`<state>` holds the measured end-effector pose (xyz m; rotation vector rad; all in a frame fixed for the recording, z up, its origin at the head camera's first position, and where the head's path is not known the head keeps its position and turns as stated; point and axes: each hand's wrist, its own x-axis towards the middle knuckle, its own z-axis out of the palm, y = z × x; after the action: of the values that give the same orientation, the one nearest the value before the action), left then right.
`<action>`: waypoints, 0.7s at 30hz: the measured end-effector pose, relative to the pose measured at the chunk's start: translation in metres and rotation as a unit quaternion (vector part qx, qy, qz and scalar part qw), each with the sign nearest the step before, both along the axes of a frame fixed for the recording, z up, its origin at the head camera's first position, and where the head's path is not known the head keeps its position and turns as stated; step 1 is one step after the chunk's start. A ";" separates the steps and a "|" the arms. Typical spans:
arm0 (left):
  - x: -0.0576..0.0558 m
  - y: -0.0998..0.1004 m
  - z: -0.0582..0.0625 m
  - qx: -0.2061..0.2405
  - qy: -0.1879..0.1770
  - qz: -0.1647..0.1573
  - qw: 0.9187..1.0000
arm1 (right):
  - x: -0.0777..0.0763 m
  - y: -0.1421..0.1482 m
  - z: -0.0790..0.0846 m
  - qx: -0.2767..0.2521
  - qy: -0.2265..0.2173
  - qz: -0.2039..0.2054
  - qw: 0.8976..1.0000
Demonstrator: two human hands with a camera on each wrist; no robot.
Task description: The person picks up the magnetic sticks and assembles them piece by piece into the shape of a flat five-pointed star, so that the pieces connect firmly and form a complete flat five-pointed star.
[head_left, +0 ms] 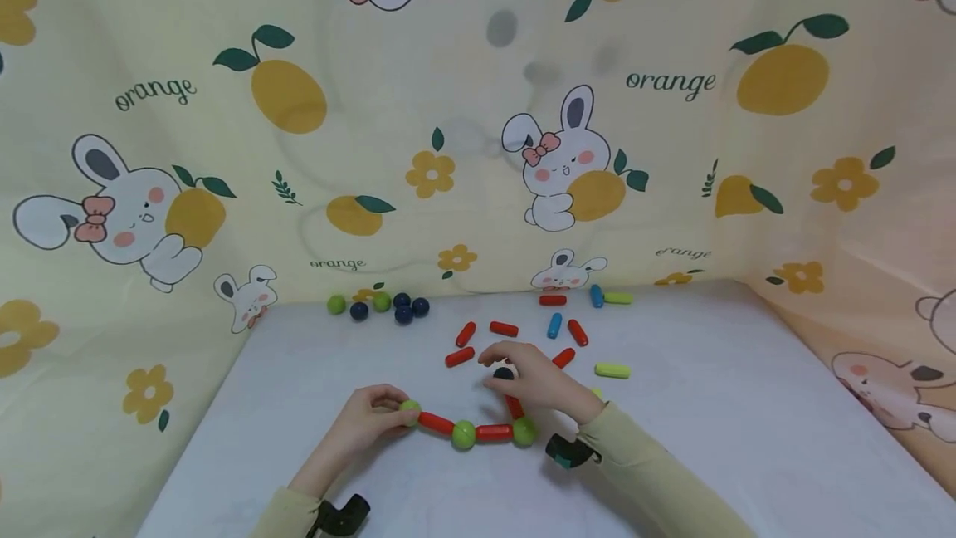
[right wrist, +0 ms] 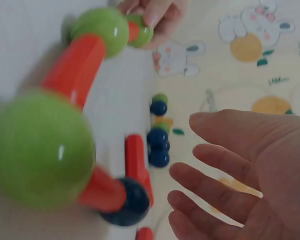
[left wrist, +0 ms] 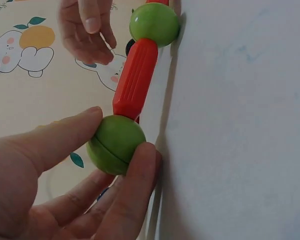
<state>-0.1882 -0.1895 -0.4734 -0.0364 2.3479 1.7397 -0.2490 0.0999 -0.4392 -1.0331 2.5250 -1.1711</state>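
My left hand (head_left: 371, 418) pinches a green ball (left wrist: 117, 145) between thumb and fingers; it is the left end of a chain of balls and rods. From it a red rod (head_left: 436, 423) runs to a middle green ball (head_left: 464, 435), then another red rod (head_left: 495, 433) leads to a corner green ball (head_left: 524, 432). There the chain bends away from me, with a red rod (head_left: 515, 408) ending in a dark blue ball (right wrist: 130, 202). Close by that ball, my right hand (head_left: 534, 376) has its fingers spread and relaxed, holding nothing in the right wrist view.
Loose red rods (head_left: 504, 329), blue rods (head_left: 554, 325) and yellow-green rods (head_left: 612, 370) lie beyond and right of the right hand. Dark blue balls (head_left: 403, 315) and green balls (head_left: 336, 304) sit at the back left of the white table (head_left: 717, 405), before a printed cloth (head_left: 448, 214).
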 end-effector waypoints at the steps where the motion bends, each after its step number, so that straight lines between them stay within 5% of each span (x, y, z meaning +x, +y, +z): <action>1: -0.001 0.000 0.000 -0.001 -0.001 0.001 1.000 | -0.002 0.002 -0.001 0.007 0.004 -0.002 1.000; 10: -0.012 -0.007 0.000 -0.006 0.003 0.007 1.000 | -0.006 0.012 -0.014 0.045 -0.007 -0.014 0.999; 21: -0.036 0.004 -0.007 0.028 -0.024 0.019 0.999 | 0.009 0.030 -0.022 0.055 -0.004 -0.036 0.998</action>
<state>-0.2239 -0.1857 -0.4804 -0.1133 2.2783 1.8010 -0.2397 0.1297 -0.4615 -0.9157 2.6083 -1.0375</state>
